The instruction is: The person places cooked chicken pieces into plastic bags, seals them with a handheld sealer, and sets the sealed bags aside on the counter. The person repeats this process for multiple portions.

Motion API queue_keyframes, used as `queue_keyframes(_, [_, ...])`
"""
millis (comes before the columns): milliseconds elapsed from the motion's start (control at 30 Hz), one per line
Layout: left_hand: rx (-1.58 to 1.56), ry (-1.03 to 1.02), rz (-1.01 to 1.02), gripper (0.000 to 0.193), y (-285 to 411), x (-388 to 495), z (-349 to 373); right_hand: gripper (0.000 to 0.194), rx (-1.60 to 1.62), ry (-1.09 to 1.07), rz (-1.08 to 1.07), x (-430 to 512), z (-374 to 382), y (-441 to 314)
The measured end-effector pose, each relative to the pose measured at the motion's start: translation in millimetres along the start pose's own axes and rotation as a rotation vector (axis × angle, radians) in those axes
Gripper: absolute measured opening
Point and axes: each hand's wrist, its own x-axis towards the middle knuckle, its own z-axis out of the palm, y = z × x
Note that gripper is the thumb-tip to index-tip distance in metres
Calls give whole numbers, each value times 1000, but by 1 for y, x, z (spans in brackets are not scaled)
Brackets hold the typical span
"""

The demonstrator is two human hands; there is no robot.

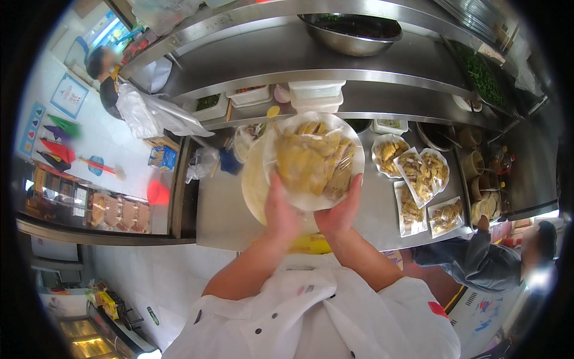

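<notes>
Both my hands hold up a round white plate [298, 203] of sliced, yellow-skinned meat, likely poultry [309, 157], with shiny clear film over it. My left hand [282, 208] grips the plate's lower left rim, slightly blurred. My right hand [341, 208] supports its lower right rim, the thumb up along the side. Behind the plate, partly hidden, lies a round pale cutting board [254, 193] on the steel counter [219, 211]. Several film-wrapped portions of similar meat [410, 211] sit on the counter to the right, some on plates and others on trays.
Steel shelves [251, 54] run above the counter, carrying a large metal bowl [354, 40] and white plastic tubs [316, 96]. Crumpled clear plastic [202, 164] lies at the counter's left. A person in dark clothes [489, 262] reaches toward containers at right; another person [107, 85] is at upper left.
</notes>
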Motion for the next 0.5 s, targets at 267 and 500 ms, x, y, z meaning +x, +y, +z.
queue_keyframes(267, [600, -16, 155, 63, -31, -18, -2, 75, 41, 42, 73, 2, -5, 6])
queue_keyframes(500, [1526, -911, -123, 52, 13, -17, -35, 68, 175, 243, 122, -5, -74, -10])
